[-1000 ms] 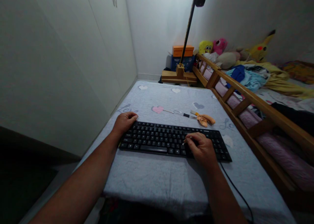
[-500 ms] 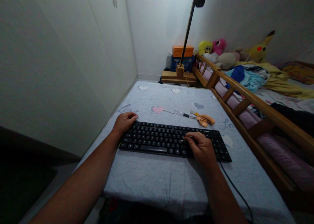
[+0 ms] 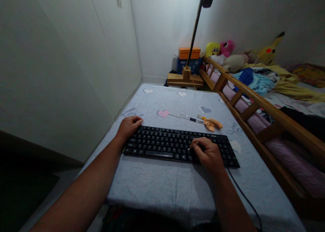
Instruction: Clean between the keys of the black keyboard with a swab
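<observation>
A black keyboard (image 3: 162, 144) lies across the cloth-covered table (image 3: 157, 181). My left hand (image 3: 129, 126) grips its upper left corner, thumb and fingers pressed together. Over the right part of the keys, my right hand (image 3: 207, 152) pinches a thin white-tipped swab (image 3: 190, 148), whose tip is at the keys left of the fingers. Beyond the keyboard lie another swab (image 3: 174, 115), a slim tool with a black grip (image 3: 193, 119), an orange cloth (image 3: 210, 124) and a small brush-like tool with a yellow part (image 3: 202, 117).
A wooden bed rail (image 3: 254, 93) runs along the right side, with clothes and plush toys behind it. White cabinet doors (image 3: 101, 56) stand at the left. A lamp stand on a wooden base (image 3: 185, 78) is beyond the table. The keyboard cable (image 3: 245, 194) trails down at the right.
The swab in my right hand has tilted, its tip slightly lower over the keys. My left hand and the keyboard have stayed in place.
</observation>
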A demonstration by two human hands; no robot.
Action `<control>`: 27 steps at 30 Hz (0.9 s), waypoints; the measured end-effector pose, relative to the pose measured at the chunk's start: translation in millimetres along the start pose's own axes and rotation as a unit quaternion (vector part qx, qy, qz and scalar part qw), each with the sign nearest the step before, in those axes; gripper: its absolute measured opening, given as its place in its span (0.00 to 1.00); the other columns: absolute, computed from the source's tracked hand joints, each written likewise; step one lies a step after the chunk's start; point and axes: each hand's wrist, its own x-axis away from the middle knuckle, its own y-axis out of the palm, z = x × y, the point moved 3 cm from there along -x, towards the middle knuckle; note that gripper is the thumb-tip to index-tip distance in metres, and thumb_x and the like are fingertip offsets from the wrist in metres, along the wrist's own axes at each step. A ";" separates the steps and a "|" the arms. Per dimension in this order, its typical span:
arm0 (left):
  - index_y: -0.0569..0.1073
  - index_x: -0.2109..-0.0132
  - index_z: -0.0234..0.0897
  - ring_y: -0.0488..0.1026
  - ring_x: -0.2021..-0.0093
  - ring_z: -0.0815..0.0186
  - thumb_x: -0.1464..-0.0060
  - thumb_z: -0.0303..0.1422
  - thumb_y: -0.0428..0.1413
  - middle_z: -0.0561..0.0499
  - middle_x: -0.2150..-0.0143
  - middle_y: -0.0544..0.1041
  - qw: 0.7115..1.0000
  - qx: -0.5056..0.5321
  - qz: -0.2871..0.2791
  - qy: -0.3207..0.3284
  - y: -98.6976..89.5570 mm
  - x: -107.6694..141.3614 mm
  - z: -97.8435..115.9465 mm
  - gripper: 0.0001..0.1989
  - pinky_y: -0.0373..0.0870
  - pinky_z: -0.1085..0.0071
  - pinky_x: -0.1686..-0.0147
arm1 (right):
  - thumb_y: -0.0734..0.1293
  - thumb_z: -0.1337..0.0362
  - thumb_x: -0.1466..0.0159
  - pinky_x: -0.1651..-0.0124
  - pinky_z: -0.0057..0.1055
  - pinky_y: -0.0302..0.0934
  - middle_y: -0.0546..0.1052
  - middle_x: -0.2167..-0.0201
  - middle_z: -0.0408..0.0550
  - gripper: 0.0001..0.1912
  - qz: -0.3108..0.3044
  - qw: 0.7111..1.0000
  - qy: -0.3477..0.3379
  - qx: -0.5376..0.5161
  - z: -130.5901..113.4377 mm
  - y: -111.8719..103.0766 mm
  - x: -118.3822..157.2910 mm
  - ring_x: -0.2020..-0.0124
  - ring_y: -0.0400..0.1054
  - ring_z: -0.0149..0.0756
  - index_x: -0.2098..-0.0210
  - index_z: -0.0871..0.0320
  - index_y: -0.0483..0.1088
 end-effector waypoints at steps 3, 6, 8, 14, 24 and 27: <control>0.78 0.68 0.36 0.74 0.68 0.62 0.53 0.45 0.56 0.50 0.70 0.79 1.000 -0.001 0.002 0.002 -0.2 -0.5 0.2 0.17 0.67 0.69 0.65 | 0.64 0.64 0.37 0.56 0.38 0.62 0.78 0.69 0.47 0.08 0.000 1.000 0.000 0.003 0.5 0.2 -0.4 0.63 0.71 0.40 0.69 0.55 0.75; 0.78 0.68 0.36 0.73 0.69 0.62 0.53 0.46 0.56 0.50 0.71 0.79 1.000 -0.002 0.000 0.003 -0.2 -0.3 1.2 0.17 0.66 0.69 0.65 | 0.64 0.63 0.37 0.55 0.38 0.62 0.79 0.68 0.48 0.08 0.009 1.000 0.003 0.006 1.7 0.0 -1.1 0.63 0.71 0.41 0.68 0.55 0.75; 0.78 0.69 0.36 0.73 0.69 0.62 0.53 0.46 0.56 0.50 0.71 0.79 1.000 -0.002 -0.001 0.003 -0.1 0.1 1.7 0.17 0.66 0.69 0.66 | 0.64 0.63 0.36 0.55 0.38 0.62 0.79 0.67 0.48 0.08 0.013 1.000 0.003 0.008 2.4 0.0 -1.6 0.62 0.71 0.41 0.68 0.55 0.75; 0.78 0.68 0.36 0.73 0.70 0.62 0.53 0.46 0.56 0.50 0.72 0.79 1.000 -0.007 0.000 0.002 -0.5 0.2 2.0 0.17 0.66 0.69 0.66 | 0.63 0.63 0.36 0.55 0.39 0.62 0.79 0.67 0.48 0.08 0.021 1.000 0.001 0.017 1.9 0.1 -2.2 0.62 0.71 0.41 0.66 0.54 0.75; 0.78 0.68 0.36 0.73 0.69 0.62 0.52 0.45 0.56 0.50 0.72 0.78 1.000 0.001 -0.001 0.005 0.1 0.7 -0.7 0.17 0.66 0.69 0.67 | 0.63 0.62 0.37 0.55 0.41 0.62 0.78 0.67 0.49 0.08 0.060 0.997 0.026 0.041 7.1 -5.5 -0.3 0.62 0.71 0.42 0.67 0.55 0.75; 0.78 0.68 0.35 0.73 0.69 0.62 0.52 0.46 0.56 0.50 0.71 0.79 1.000 0.003 -0.004 0.004 0.9 -0.1 -4.3 0.17 0.66 0.69 0.66 | 0.63 0.62 0.37 0.55 0.41 0.61 0.78 0.67 0.49 0.09 0.064 0.996 0.025 0.050 7.0 -5.6 -0.2 0.62 0.70 0.43 0.67 0.55 0.75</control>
